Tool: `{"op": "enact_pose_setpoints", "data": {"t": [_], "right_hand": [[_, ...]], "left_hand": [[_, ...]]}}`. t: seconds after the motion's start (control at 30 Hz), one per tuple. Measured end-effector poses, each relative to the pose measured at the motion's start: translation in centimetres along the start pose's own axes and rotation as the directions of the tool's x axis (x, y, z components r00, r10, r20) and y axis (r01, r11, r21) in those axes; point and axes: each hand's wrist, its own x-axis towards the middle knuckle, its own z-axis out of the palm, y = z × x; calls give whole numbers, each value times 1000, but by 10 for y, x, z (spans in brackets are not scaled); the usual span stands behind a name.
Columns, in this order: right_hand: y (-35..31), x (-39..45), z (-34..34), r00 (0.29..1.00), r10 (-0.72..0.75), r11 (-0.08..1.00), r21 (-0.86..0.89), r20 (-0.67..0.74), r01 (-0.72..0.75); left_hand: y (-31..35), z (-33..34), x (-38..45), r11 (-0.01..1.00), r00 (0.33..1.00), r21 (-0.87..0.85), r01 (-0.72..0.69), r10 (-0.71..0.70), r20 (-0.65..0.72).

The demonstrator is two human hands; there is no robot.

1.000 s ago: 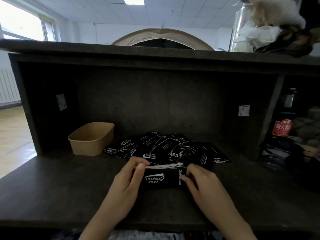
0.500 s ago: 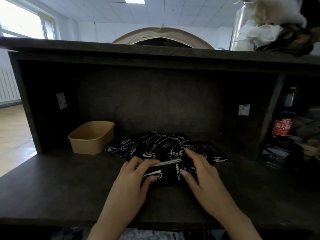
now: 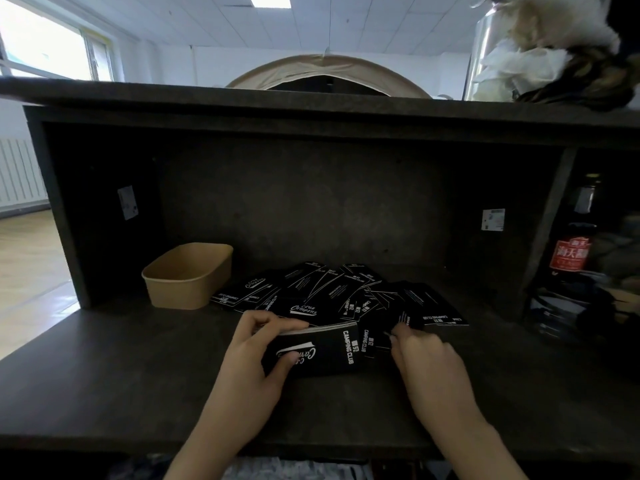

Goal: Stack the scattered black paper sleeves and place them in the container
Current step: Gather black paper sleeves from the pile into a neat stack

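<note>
A stack of black paper sleeves with white "Camping Club" print lies on the dark shelf, and my left hand grips its left end, thumb on top. My right hand is just right of the stack, its fingertips pinching a loose black sleeve at the near edge of the pile. Several scattered black sleeves lie fanned out behind the stack. The tan paper container stands empty at the left, apart from both hands.
The work surface is a dark shelf inside a niche with a back wall and side walls. A dark bottle with a red label stands in the compartment to the right. Small white stickers mark the walls.
My right hand has left the stack's right end, reached over the loose sleeves and pulled back to the right. My left hand has closed further over the stack, which is tilted up slightly.
</note>
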Motion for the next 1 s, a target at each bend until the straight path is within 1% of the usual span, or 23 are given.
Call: {"op": "enact_pose_setpoints", "data": {"t": [0.03, 0.07, 0.1, 0.13, 0.17, 0.2, 0.23, 0.3, 0.33, 0.37, 0.4, 0.47, 0.5, 0.53, 0.6, 0.63, 0.67, 0.73, 0.8, 0.83, 0.9, 1.0], "right_hand": [[1, -1, -2, 997, 33, 999, 5, -72, -32], [2, -3, -4, 979, 95, 994, 62, -180, -85], [4, -6, -7, 938, 181, 975, 176, -295, -133], [5, -9, -8, 871, 272, 937, 320, -409, -142], [7, -11, -10, 798, 351, 886, 449, -491, -114], [9, -13, -11, 750, 405, 836, 545, -523, -71], [11, -14, -13, 734, 439, 782, 623, -519, -27], [12, -15, -17, 764, 475, 643, 765, -437, 38], [14, -15, -17, 782, 470, 600, 798, -410, 58], [16, -15, -17, 807, 446, 588, 806, -388, 63], [18, -13, -15, 845, 400, 595, 802, -354, 54], [18, -10, -10, 949, 229, 624, 781, -216, 27], [16, -9, -7, 982, 122, 672, 741, -142, 24], [13, -8, -4, 996, 23, 741, 670, -81, 38], [2, -9, -2, 990, -136, 861, 497, 20, 108], [-2, -10, -3, 983, -175, 894, 428, 57, 135], [-5, -10, -3, 978, -190, 901, 410, 82, 141], [-8, -10, -3, 963, -237, 876, 457, 130, 154], [-9, -10, -3, 939, -304, 850, 490, 161, 192], [-8, -10, -2, 935, -315, 844, 499, 162, 198], [-8, -9, -3, 941, -299, 841, 509, 156, 183], [-9, -10, -5, 945, -295, 842, 506, 142, 187]], "left_hand": [[0, 0, 0, 1000, 1000, -2, 3, -3, 2], [0, 0, 0, 1000, 1000, -3, 4, -4, 5], [0, 1, 0, 1000, 1000, -4, 1, -1, 8], [1, 0, 0, 1000, 1000, -4, -1, 1, 8], [1, 1, 0, 1000, 1000, -8, -6, 6, 4], [2, 1, 0, 1000, 1000, -17, -8, 8, -1], [4, 1, 0, 1000, 1000, -31, -6, 6, -8], [7, 1, 1, 998, 1000, -62, 19, -20, -10], [9, 1, 1, 997, 999, -73, 28, -29, -13], [10, 1, 1, 996, 999, -86, 32, -33, -19], [11, 1, 1, 995, 999, -94, 36, -39, -26], [14, -1, 0, 992, 999, -117, 42, -46, -29], [14, -1, 0, 991, 999, -127, 41, -45, -24], [15, -2, 0, 991, 999, -127, 39, -40, -8], [16, -3, -1, 995, 999, -90, 29, -25, 43], [17, -3, -1, 998, 998, -66, 12, -8, 61], [18, -3, -1, 999, 998, -48, -13, 16, 65], [17, -3, -1, 998, 996, -23, -65, 66, 55], [17, -3, -1, 996, 994, -4, -90, 90, 55], [16, -3, -1, 995, 994, 12, -96, 95, 49], [13, 0, -2, 994, 995, 59, -91, 89, 32], [11, 5, -2, 993, 998, 110, -44, 39, 40]]}}
